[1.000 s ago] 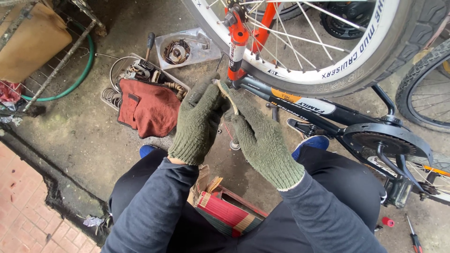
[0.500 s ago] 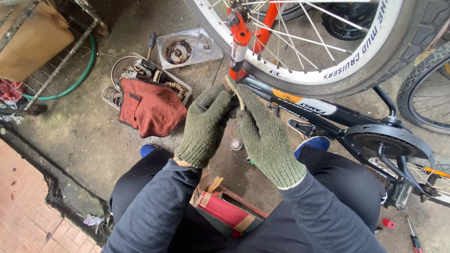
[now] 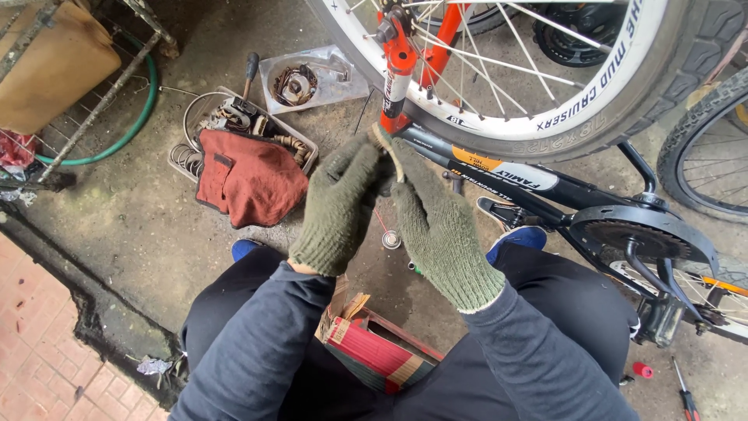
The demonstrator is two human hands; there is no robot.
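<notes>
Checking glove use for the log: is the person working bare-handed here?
No, both the left hand and the right hand wear green knit gloves, held together just below the bike frame.

Thin pale strip (image 3: 387, 150) pinched between left hand (image 3: 336, 204) and right hand (image 3: 438, 226); lower end hidden by glove fingers, kind unclear. Fingertips overlap, exact grip unreadable. Bicycle wheel (image 3: 545, 117) above hands cut off by top edge. Chainring guard (image 3: 647, 226) right of right hand hides chain. Small round part (image 3: 390, 239) on ground below hands too small to identify.
</notes>
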